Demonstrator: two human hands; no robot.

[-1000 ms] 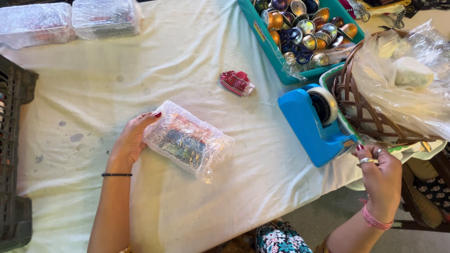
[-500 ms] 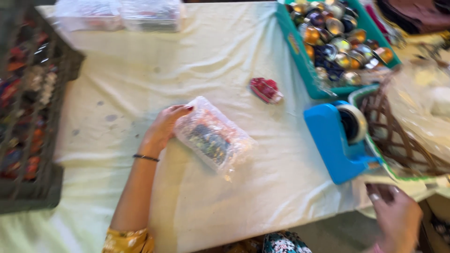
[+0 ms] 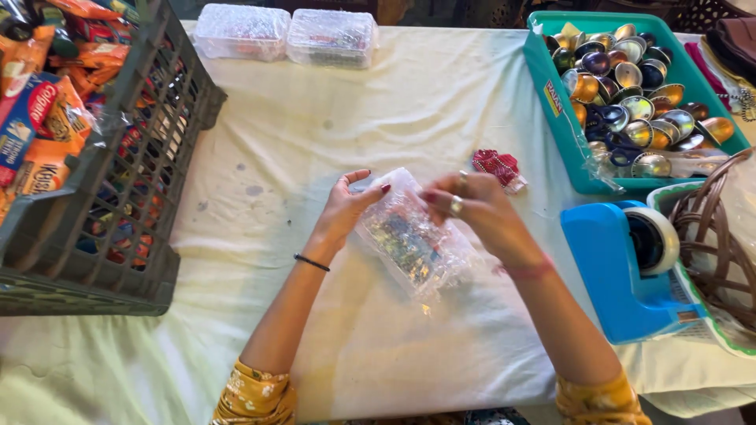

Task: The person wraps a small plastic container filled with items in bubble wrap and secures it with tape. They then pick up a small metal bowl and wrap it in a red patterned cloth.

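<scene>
A small package wrapped in clear bubble wrap (image 3: 411, 240) lies on the white cloth in the middle of the table. My left hand (image 3: 346, 206) holds its near-left end, fingers curled on the wrap. My right hand (image 3: 472, 211), with rings on it, comes from the right and grips the package's top edge. A small red item (image 3: 496, 167) lies just beyond my right hand.
A blue tape dispenser (image 3: 630, 267) stands at the right, next to a wicker basket (image 3: 720, 236). A teal tray (image 3: 559, 118) of shiny round capsules sits at the back right. A dark crate (image 3: 134, 205) of snack packets fills the left. Two wrapped packages (image 3: 287, 33) rest at the back.
My right hand has come in from the lower right, beside the basket, and taken hold of the wrapped package. The view has swung left, so the crate shows.
</scene>
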